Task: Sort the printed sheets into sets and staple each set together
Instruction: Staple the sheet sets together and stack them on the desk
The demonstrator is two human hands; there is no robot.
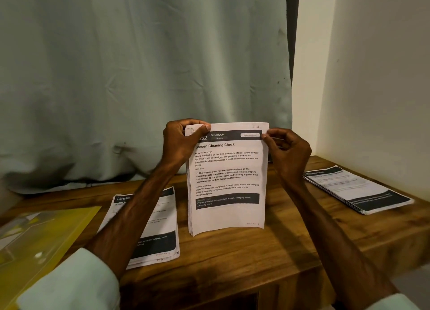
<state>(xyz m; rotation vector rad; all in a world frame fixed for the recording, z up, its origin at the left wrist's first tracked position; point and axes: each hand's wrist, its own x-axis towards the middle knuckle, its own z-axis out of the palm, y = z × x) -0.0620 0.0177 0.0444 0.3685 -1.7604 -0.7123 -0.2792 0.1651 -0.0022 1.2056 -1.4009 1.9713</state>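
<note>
At seven o'clock a sorted pile lies on the table. At centre, left grip and right grip pinch the upright stack by its top corners, apparently squaring it; stapling next calls for flush edges.

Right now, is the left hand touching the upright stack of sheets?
Touching. The head view shows the left hand pinching the stack of sheets at its top left corner, thumb lying across the front page.

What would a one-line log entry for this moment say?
left hand: pinches top-left corner | right hand: pinches top-right corner | Screen Cleaning Check stack: upright over wooden table
</note>
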